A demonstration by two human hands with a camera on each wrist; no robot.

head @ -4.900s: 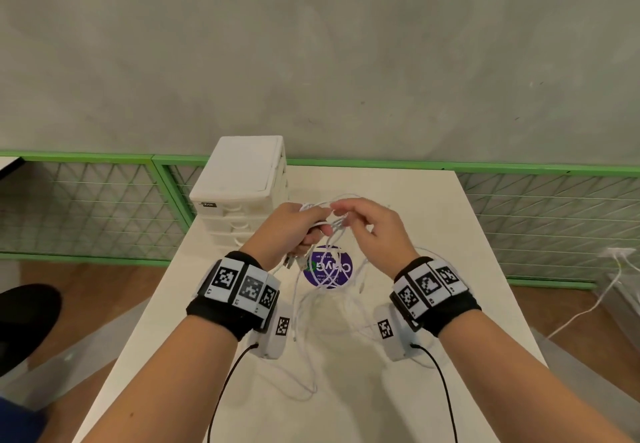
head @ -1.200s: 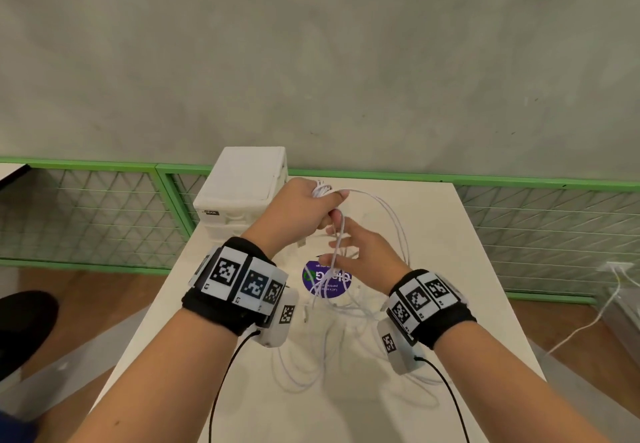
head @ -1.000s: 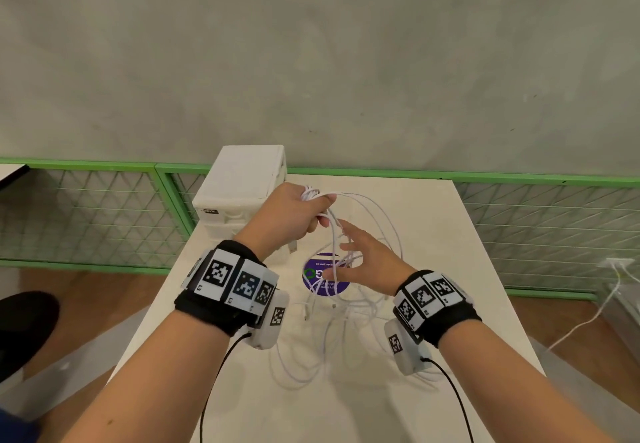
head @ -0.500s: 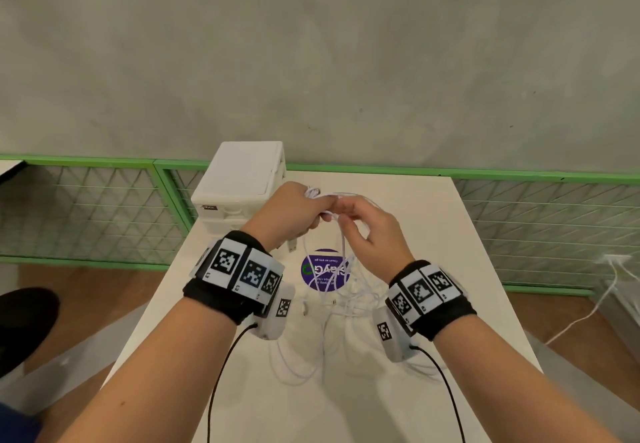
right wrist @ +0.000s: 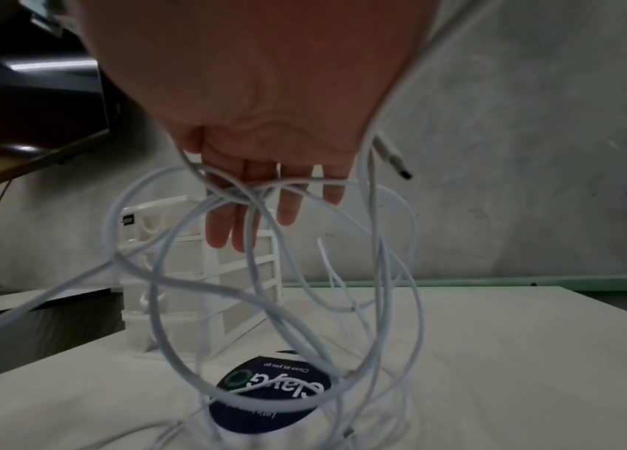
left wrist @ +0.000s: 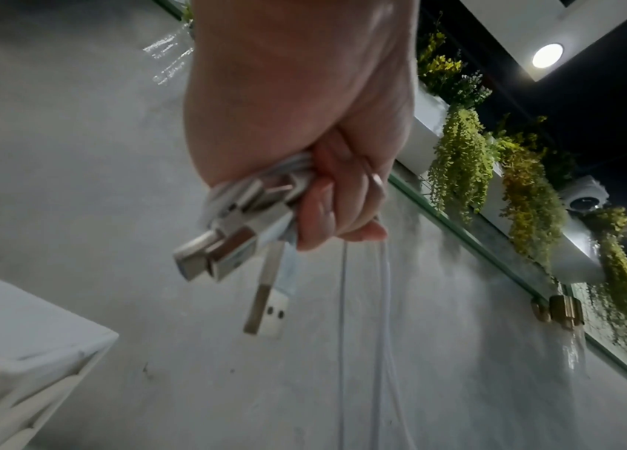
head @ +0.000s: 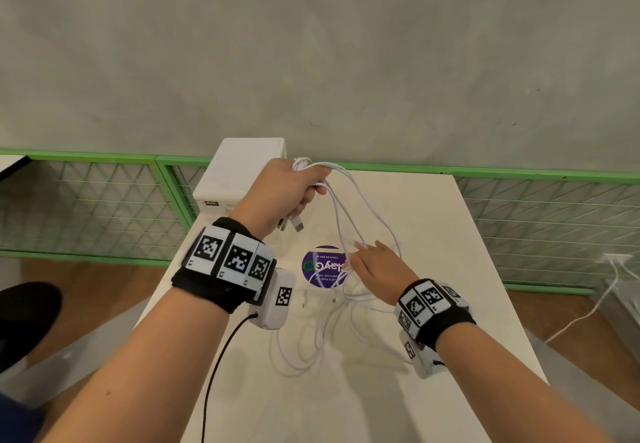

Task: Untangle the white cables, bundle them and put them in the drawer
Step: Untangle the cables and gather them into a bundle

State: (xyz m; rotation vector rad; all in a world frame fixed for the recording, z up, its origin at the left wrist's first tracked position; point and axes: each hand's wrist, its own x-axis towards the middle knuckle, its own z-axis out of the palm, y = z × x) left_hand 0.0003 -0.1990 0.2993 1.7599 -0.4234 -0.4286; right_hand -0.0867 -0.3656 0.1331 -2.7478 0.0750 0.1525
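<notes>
My left hand [head: 294, 188] is raised above the table and grips a bunch of white cables [head: 349, 207] near their ends. Several metal USB plugs [left wrist: 227, 246] stick out below the fist [left wrist: 327, 201]. The strands hang from it down to loose loops [head: 311, 342] on the table. Lower down, my right hand [head: 370, 260] is among the hanging strands with straight fingers. Tangled loops [right wrist: 250, 188] lie across its fingers [right wrist: 289, 207], and one free connector [right wrist: 394, 159] dangles beside the palm. The white drawer unit [head: 242, 172] stands at the table's back left, drawers closed [right wrist: 188, 274].
A round purple sticker [head: 322, 266] lies on the white table [head: 433, 234] under the cables. A green mesh railing [head: 536, 207] runs behind the table against a grey wall. Another white cable [head: 588, 311] trails over the floor at right.
My right hand has left the spot beside the left fist and dropped down along the strands with its fingers straightened. My left hand has lifted the bunch slightly higher.
</notes>
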